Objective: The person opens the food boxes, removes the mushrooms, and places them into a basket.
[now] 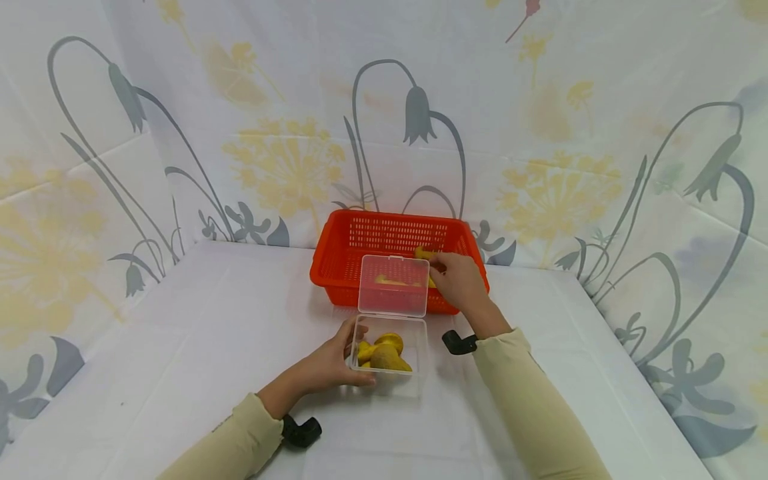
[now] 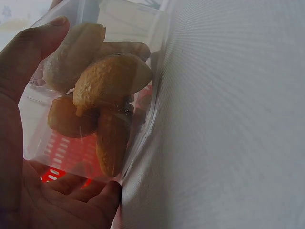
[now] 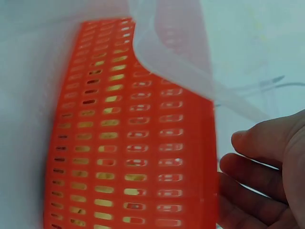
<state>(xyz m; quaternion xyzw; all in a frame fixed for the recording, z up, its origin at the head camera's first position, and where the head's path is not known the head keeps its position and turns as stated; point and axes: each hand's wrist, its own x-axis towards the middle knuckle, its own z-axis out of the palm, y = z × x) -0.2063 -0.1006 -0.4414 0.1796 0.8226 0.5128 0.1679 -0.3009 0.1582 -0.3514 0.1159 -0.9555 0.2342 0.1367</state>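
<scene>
Gripping in left hand (image 1: 329, 360) a clear, open-lidded box (image 1: 417, 341) of rounded, bumpy yellow pieces (image 1: 390, 361); reaching to red basket (image 1: 342, 295) with right hand (image 1: 462, 279), cannot tell whether holding anything.

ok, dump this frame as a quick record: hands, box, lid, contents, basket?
left hand: holds the clear box
right hand: over the right side of the red basket; grip unclear
lid: open, raised on the box's basket side
box contents: several yellow pieces; exact count unclear
basket contents: more yellow pieces, partly hidden
layout: box in front of basket
</scene>
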